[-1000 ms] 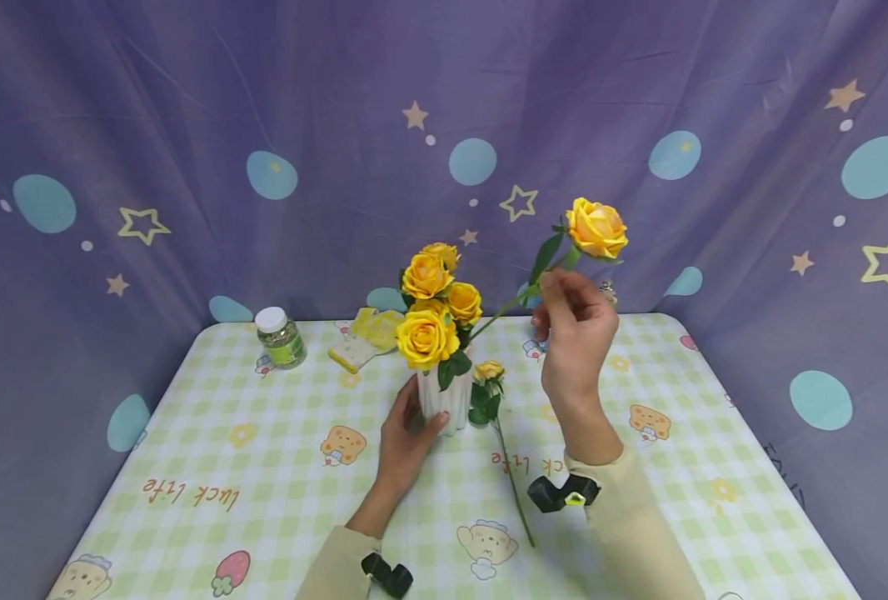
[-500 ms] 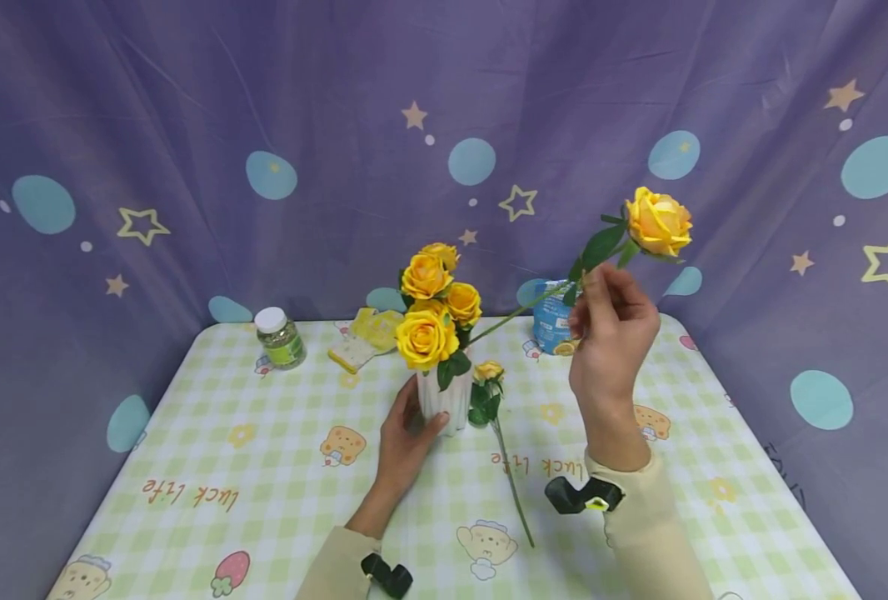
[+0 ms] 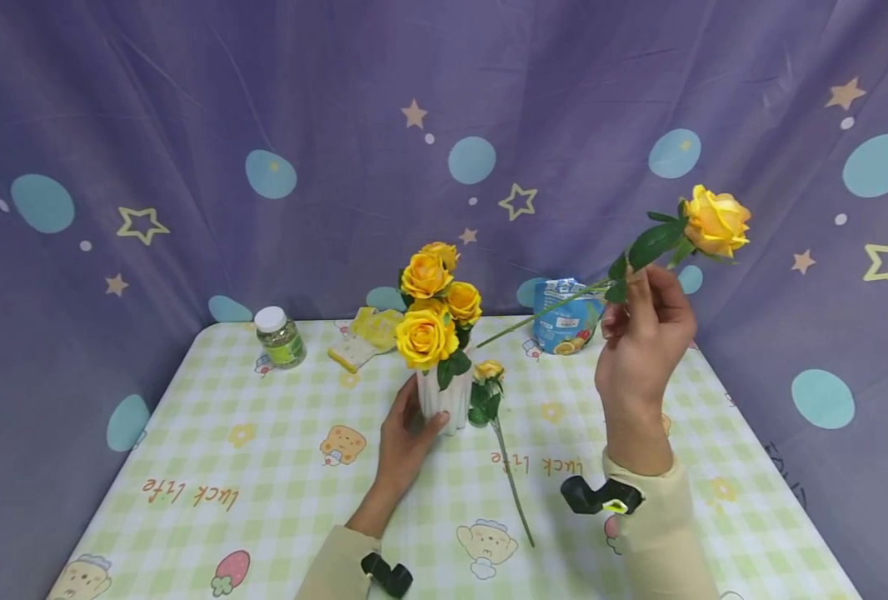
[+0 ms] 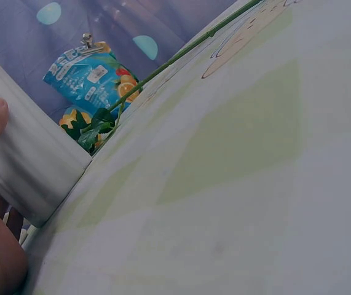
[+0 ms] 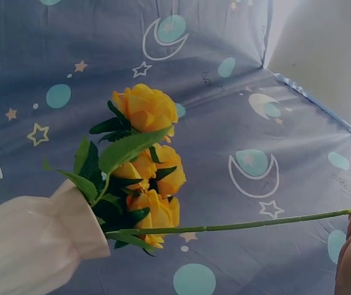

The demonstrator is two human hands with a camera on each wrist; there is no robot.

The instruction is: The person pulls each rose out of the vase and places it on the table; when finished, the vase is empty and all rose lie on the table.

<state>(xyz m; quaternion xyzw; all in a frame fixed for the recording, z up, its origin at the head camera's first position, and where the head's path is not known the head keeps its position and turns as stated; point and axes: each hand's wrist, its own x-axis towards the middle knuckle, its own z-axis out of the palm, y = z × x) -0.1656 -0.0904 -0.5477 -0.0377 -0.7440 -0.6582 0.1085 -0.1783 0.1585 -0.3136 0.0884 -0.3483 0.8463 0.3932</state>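
A white ribbed vase (image 3: 446, 402) stands upright on the table with several yellow roses (image 3: 426, 335) in it. My left hand (image 3: 408, 437) curls round the vase's lower left side, its thumb across the front, as the left wrist view also shows. Up at the right, my right hand (image 3: 646, 346) pinches the stem of a single yellow rose (image 3: 716, 222) just below its leaves. That stem slants down left, its lower end close to the vase mouth; whether it touches the rim I cannot tell. Another yellow rose (image 3: 489, 372) lies on the cloth right of the vase, stem toward me.
A blue pouch (image 3: 564, 321), closed by a metal clip (image 4: 89, 43), stands at the back right. Toward the back left are a white-lidded jar (image 3: 281, 337) and a yellow-and-white cloth or packet (image 3: 367, 337). A purple curtain (image 3: 339, 108) hangs behind the checked tablecloth (image 3: 279, 467).
My right hand has moved right with the rose, drawing its stem away from the vase mouth. The blue pouch has come into view behind it. My left hand and the vase have stayed put.
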